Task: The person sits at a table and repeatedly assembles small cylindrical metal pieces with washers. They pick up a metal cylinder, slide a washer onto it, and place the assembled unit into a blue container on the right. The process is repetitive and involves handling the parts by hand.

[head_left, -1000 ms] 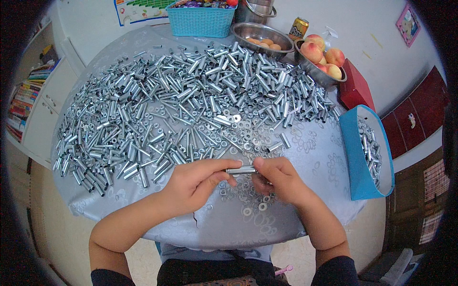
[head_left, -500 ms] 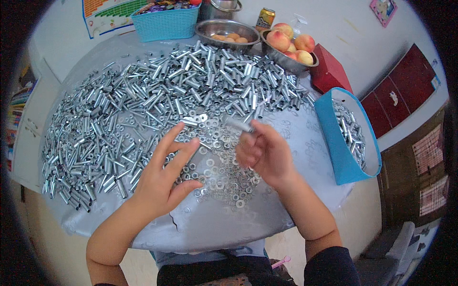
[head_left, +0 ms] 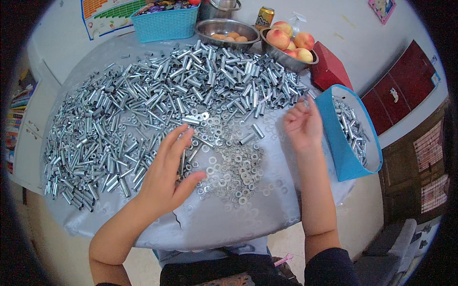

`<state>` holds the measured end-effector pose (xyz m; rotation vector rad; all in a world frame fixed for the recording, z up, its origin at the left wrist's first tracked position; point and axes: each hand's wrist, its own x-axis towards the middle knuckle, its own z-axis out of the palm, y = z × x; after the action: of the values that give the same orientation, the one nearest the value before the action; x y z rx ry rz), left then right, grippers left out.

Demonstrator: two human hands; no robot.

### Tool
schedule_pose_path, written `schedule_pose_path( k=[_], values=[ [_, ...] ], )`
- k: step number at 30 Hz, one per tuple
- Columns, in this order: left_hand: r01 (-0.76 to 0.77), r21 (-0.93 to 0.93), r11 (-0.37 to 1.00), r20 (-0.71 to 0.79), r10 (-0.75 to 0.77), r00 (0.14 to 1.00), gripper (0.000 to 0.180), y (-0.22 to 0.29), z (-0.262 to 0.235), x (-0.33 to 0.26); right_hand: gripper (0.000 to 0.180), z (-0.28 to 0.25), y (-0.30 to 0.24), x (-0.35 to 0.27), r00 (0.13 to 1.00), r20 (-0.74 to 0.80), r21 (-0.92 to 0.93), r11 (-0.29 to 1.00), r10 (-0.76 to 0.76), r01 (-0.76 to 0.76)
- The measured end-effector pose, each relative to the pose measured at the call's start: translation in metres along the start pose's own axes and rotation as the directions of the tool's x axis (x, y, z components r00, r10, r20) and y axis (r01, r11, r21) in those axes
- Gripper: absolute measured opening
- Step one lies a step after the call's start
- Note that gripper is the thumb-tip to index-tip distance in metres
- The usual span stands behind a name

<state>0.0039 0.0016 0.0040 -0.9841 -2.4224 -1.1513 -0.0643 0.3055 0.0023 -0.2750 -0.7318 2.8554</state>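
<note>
A large heap of short silver metal tubes (head_left: 157,95) covers the far and left part of a round table with a grey-blue cloth (head_left: 229,229). A patch of small metal washers (head_left: 234,174) lies in front of me. My left hand (head_left: 167,174) is flat with fingers spread, its tips resting on tubes at the heap's near edge, holding nothing. My right hand (head_left: 303,125) is raised beside the blue bin (head_left: 334,143), fingers loosely curled. Whether a tube is in its fingertips is unclear. The bin holds more tubes (head_left: 354,129).
At the far edge stand a teal basket (head_left: 164,25), a steel bowl of eggs (head_left: 224,29), a drink can (head_left: 265,17) and a bowl of peaches (head_left: 288,46). A red box (head_left: 329,70) sits behind the blue bin. Dark red cabinets (head_left: 405,90) are to the right.
One second ago both hands held a tube together in front of me. The right hand carried it right to the blue bin; the left hand let go and spread over the tubes.
</note>
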Motion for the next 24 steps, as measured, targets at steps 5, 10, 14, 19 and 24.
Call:
schedule_pose_path(
  k=[5, 10, 14, 19, 24],
  values=[
    [0.056, 0.039, 0.998, -0.064, -0.053, 0.996, 0.059, -0.007, -0.001, 0.002, 0.015, 0.018, 0.033, -0.021, 0.980, 0.099, -0.464, 0.879, 0.172, -0.107],
    [0.141, 0.075, 0.987, -0.140, -0.130, 0.982, 0.054, -0.014, -0.004, 0.006, 0.014, 0.028, 0.037, -0.032, 0.978, 0.187, -0.764, 0.640, 0.090, 0.087],
    [0.152, 0.125, 0.980, -0.144, -0.133, 0.980, 0.049, -0.016, -0.006, 0.005, 0.014, 0.022, 0.041, -0.028, 0.959, 0.282, -0.855, 0.462, 0.029, 0.237],
    [0.160, 0.169, 0.973, -0.104, -0.144, 0.984, 0.039, -0.017, -0.011, 0.006, 0.024, 0.019, 0.038, -0.035, 0.678, 0.729, -0.612, -0.354, 0.092, 0.707],
    [0.159, 0.265, 0.951, -0.079, -0.143, 0.987, 0.037, -0.024, -0.013, 0.004, 0.022, 0.020, 0.040, -0.041, 0.680, 0.682, -0.563, -0.399, 0.271, 0.724]
  ],
)
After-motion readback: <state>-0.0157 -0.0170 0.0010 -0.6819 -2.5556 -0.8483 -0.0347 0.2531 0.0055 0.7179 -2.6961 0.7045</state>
